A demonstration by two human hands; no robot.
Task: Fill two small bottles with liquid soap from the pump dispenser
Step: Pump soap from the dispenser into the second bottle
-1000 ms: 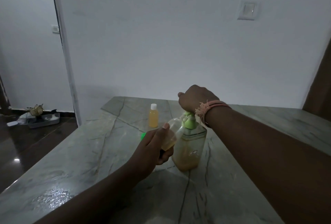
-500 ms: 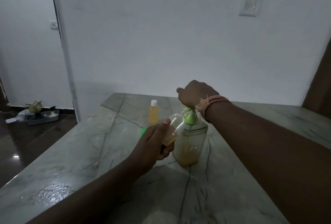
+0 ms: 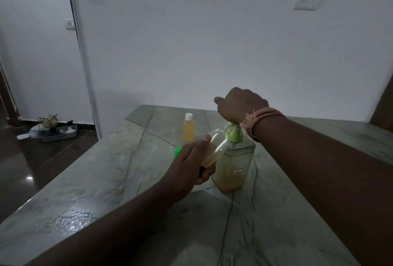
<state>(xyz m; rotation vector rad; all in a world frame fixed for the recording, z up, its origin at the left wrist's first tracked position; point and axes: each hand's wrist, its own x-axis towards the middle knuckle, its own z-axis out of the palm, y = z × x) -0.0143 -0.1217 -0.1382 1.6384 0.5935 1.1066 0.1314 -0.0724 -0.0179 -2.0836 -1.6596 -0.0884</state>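
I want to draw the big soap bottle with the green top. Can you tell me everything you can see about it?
The pump dispenser is a see-through, squarish plastic bottle, standing upright on the marble table. Yellowish soap fills roughly its lower half, and a small white label sits on its front. Its pump top is bright green. The right hand rests on the pump from above, while the left hand holds a small clear bottle, tilted, against the spout.

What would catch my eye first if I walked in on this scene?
Two hands meet at a pump dispenser of amber soap in the middle of the marble table: the right hand presses its green pump while the left hand holds a small clear bottle tilted at the spout. Behind them a capped bottle, already full, stands upright.
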